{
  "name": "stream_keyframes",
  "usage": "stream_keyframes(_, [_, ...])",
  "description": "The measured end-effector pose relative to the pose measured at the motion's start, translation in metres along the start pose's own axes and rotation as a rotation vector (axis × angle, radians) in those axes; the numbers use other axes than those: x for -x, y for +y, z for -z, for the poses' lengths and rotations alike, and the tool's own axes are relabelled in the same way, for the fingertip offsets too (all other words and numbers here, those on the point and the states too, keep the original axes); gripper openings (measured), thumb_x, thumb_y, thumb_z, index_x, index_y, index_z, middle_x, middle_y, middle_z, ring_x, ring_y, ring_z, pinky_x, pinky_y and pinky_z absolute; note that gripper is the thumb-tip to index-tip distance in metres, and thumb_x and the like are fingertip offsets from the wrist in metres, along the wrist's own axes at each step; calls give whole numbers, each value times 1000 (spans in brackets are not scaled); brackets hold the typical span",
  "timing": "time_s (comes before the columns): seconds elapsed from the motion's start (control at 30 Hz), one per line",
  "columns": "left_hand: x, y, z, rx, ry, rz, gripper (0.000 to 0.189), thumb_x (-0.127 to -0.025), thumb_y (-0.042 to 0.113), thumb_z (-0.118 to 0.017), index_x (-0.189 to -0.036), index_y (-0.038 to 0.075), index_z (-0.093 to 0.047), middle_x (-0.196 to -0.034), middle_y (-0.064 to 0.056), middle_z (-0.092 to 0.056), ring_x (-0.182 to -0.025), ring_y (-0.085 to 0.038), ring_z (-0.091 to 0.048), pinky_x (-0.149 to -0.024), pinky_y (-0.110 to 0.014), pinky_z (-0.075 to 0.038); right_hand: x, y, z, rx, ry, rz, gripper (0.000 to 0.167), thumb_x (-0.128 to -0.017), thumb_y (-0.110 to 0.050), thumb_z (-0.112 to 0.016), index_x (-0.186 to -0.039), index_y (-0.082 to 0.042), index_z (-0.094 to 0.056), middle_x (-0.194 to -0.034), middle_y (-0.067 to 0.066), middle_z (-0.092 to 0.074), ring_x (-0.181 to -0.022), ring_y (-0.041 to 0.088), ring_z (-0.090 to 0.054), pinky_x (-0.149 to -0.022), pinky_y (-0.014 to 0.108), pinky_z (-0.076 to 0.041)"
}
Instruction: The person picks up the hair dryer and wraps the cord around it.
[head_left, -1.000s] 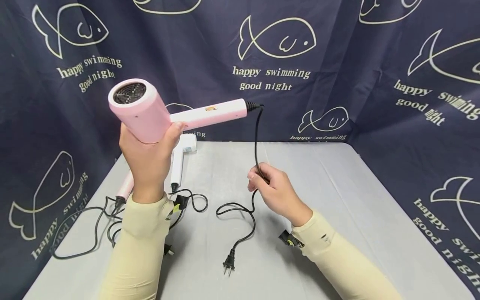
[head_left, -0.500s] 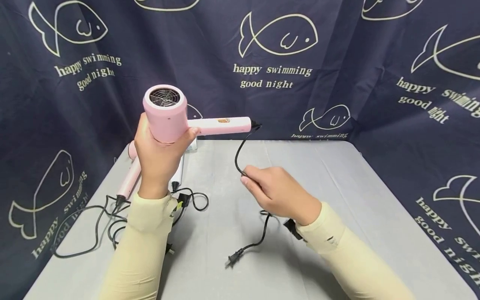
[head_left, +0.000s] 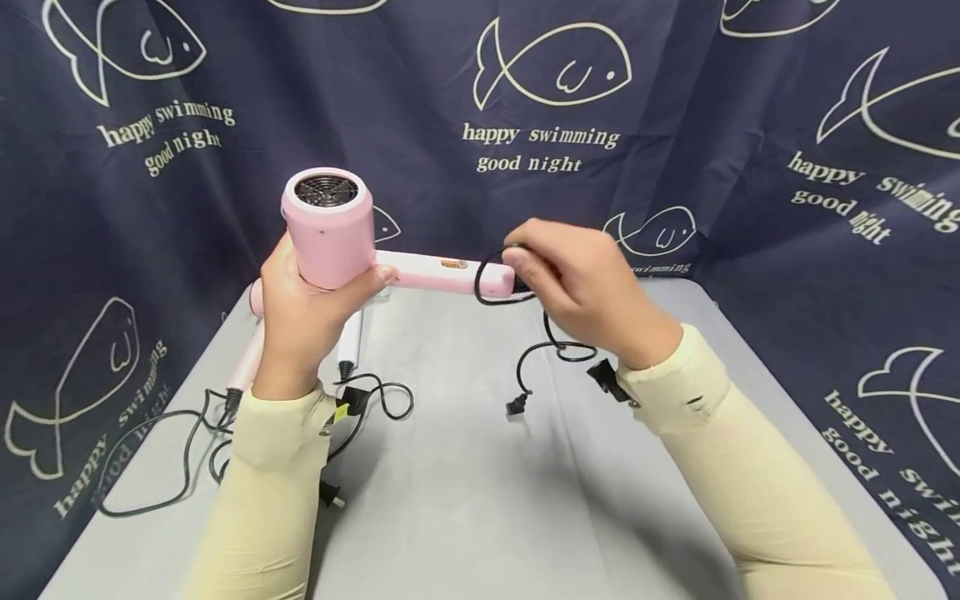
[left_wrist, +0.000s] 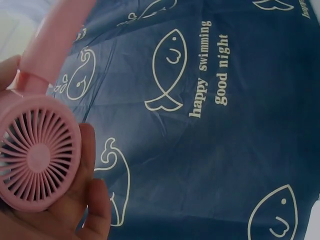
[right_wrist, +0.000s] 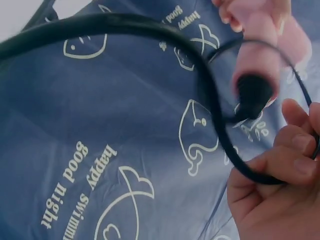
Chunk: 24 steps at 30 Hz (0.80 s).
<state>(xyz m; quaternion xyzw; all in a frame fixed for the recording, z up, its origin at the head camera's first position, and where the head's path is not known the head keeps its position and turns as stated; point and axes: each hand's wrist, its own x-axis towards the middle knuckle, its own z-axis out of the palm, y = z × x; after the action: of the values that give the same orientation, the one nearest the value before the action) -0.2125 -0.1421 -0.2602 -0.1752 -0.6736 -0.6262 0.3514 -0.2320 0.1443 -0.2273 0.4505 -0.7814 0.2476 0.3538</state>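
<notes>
A pink hair dryer (head_left: 330, 242) is held up above the table, its round grille facing upward and its handle pointing right. My left hand (head_left: 300, 325) grips the barrel from below, the thumb near the handle joint. In the left wrist view the slatted pink end (left_wrist: 37, 157) lies within that hand's fingers. My right hand (head_left: 592, 287) pinches the dryer's black cord (head_left: 477, 283) beside the handle's end, where the cord makes a loop. In the right wrist view the cord (right_wrist: 125, 22) arcs close to the camera. Its plug (head_left: 516, 406) hangs below the right hand.
Partly behind the left arm lie another pink hair dryer (head_left: 246, 362) and a white hair dryer (head_left: 348, 342), with tangled black cords (head_left: 187, 467) and a plug (head_left: 330, 495). A grey-covered table (head_left: 465, 517) spreads in front of a navy fish-print curtain (head_left: 420, 108).
My right hand has risen up to the handle's end, gathering the cord into a loop and lifting the plug. The dryer first swung right and tilted more upright; its handle end then dipped.
</notes>
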Motion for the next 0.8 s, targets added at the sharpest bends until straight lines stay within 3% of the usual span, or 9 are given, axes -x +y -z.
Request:
stream_keyframes(0.17, [-1, -13, 5, 170, -71, 63, 43, -70, -4, -88, -108, 5, -70, -89, -6, -66, -83, -22, -61, -76, -31, -52, -4, 9, 0, -68, 41, -163, 18, -104, -25, -62, -93, -15, -71, -67, -5, -45, -60, 6, -41, -58, 23, -33])
stream_keyframes(0.3, [0, -22, 6, 236, -78, 84, 34, -75, 1, -86, -105, 5, -69, -88, -9, -67, -81, -24, -62, -74, -33, -54, 2, 17, -13, -127, -3, -281, 19, -103, -33, -63, -92, -22, -72, -68, -9, -50, -62, 6, -46, -57, 24, -36])
stream_keyframes(0.47, [0, -25, 2, 237, 2, 85, 33, -76, 6, -86, -105, 5, -70, -88, -9, -68, -79, -23, -63, -73, -33, -54, 20, 16, -38, -171, -120, -364, 19, -105, -30, -59, -95, -22, -74, -79, -6, -64, -71, 13, -54, -64, 29, -44])
stream_keyframes(0.6, [-1, -26, 1, 245, 80, 90, 35, -75, 4, -86, -106, 5, -70, -89, -8, -68, -79, -22, -64, -74, -32, -54, 32, 8, -53, -225, -174, -361, 22, -108, -27, -55, -99, -19, -73, -89, -2, -62, -84, 15, -51, -78, 33, -44])
stream_keyframes(0.7, [-2, -27, 0, 252, 125, 87, 36, -74, 2, -87, -106, 5, -69, -89, -8, -68, -79, -22, -64, -74, -31, -54, 37, 0, -58, -260, -178, -351, 23, -109, -28, -52, -102, -20, -72, -80, -3, -53, -75, 13, -49, -74, 30, -44])
stream_keyframes(0.8, [-3, -27, 1, 245, 161, 72, 38, -73, 2, -87, -106, 5, -70, -90, -8, -69, -79, -21, -65, -74, -30, -54, 41, -6, -60, -278, -191, -399, 22, -110, -31, -51, -104, -23, -70, -71, -6, -46, -63, 9, -44, -66, 28, -44])
